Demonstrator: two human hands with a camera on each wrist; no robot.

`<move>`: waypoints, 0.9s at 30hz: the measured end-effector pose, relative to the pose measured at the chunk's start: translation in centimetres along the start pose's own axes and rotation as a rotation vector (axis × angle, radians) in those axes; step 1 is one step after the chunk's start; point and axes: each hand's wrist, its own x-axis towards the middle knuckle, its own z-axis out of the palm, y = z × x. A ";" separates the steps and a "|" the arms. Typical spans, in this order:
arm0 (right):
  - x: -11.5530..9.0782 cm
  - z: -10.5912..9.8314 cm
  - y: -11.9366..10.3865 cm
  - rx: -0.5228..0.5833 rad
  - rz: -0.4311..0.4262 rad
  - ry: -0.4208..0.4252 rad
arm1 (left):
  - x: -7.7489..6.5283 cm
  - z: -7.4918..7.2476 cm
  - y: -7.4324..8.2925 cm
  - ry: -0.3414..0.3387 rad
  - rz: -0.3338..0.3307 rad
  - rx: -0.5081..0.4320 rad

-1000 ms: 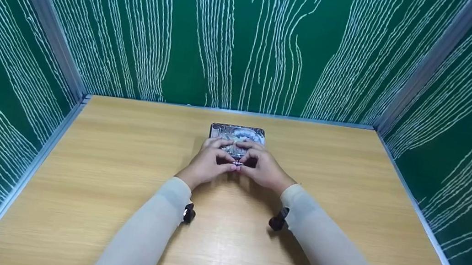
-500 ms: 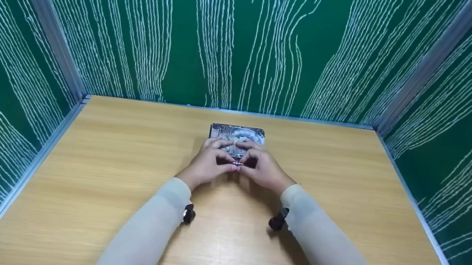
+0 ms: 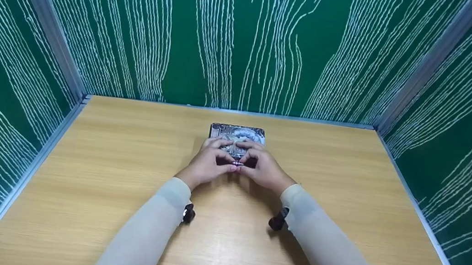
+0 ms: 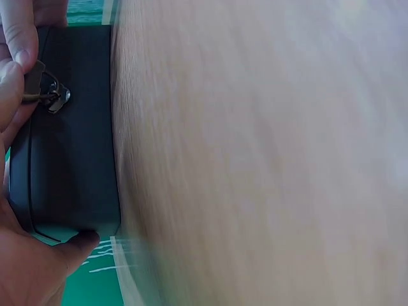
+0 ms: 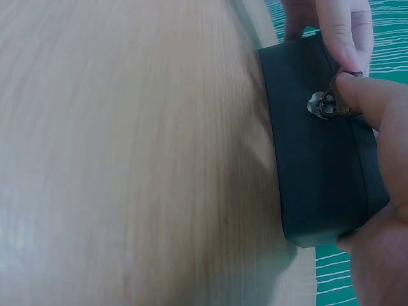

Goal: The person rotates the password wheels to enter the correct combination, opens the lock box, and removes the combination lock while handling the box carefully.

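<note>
A dark box [image 3: 239, 134] with a patterned picture on its lid stands near the back of the table. On its front, a silver hasp [image 4: 62, 101] carries a small brass-toned padlock [image 5: 344, 102]. My left hand [image 3: 206, 164] pinches the padlock between thumb and finger from the left, its other fingers lying on the lid. From the opposite side my right hand [image 3: 264, 169] pinches it too, with fingers also over the box. The fingertips nearly meet, hiding much of the padlock, so whether its shackle is locked cannot be seen.
The wooden table [image 3: 123, 209] extends around the box. Green walls [image 3: 195, 29] with white wavy lines stand at the back and both sides, joined by grey metal posts [image 3: 51, 18]. A black wrist camera [image 3: 189, 213] sits on each sleeve.
</note>
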 end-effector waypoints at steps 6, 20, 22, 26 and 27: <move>0.0 0.0 -0.1 0.004 -0.002 0.002 | 0.1 0.0 0.0 0.003 -0.006 -0.012; 0.0 -0.1 -0.1 0.004 0.011 -0.007 | -0.1 -0.1 0.0 0.014 0.045 -0.024; 0.0 0.0 -0.1 0.005 0.013 -0.006 | -0.1 -0.1 -0.1 0.014 0.042 -0.019; 0.0 0.1 0.1 0.006 0.014 -0.001 | 0.0 0.0 -0.2 0.014 0.030 -0.011; 0.0 0.1 0.1 0.005 0.014 0.000 | 0.0 0.1 -0.2 0.014 0.026 -0.011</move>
